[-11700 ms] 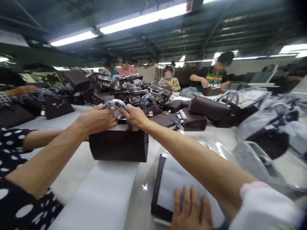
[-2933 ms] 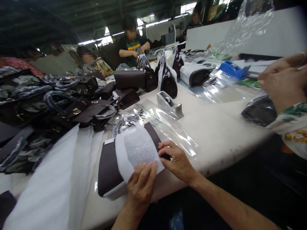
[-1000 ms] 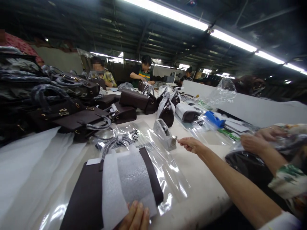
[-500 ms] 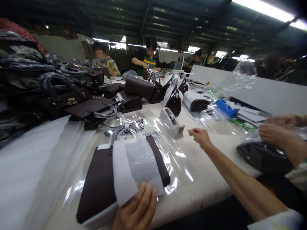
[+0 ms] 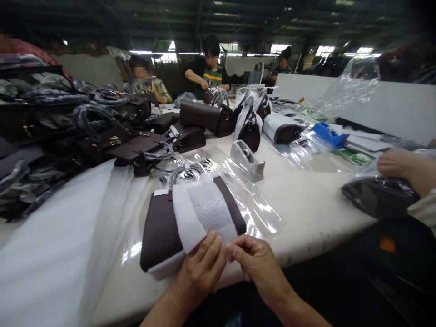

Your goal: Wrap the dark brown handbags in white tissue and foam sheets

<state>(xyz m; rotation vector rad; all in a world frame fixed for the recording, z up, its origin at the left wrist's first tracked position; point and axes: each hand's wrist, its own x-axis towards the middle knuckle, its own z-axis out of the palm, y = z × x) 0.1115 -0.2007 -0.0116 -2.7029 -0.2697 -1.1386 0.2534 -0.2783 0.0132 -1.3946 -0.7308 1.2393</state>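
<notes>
A dark brown handbag (image 5: 160, 231) lies flat at the near table edge, partly inside a clear plastic bag (image 5: 254, 206). A white foam sheet (image 5: 204, 211) is wrapped over its middle. My left hand (image 5: 200, 268) holds the sheet's lower edge down against the handbag. My right hand (image 5: 254, 265) is beside it, thumb and forefinger pinched at the sheet's lower right corner and touching my left fingertips. Whether something small is between the pinched fingers cannot be seen.
A grey tape dispenser (image 5: 247, 160) stands behind the handbag on the white table (image 5: 306, 204). Wrapped dark handbags (image 5: 85, 131) pile up at the left, above spread white foam (image 5: 51, 245). A co-worker's hand (image 5: 395, 163) holds a bagged black handbag (image 5: 378, 195) at the right. Other people work at the far end.
My right hand has come back from near the tape dispenser to the foam sheet's lower corner, next to my left hand. The view has tipped down.
</notes>
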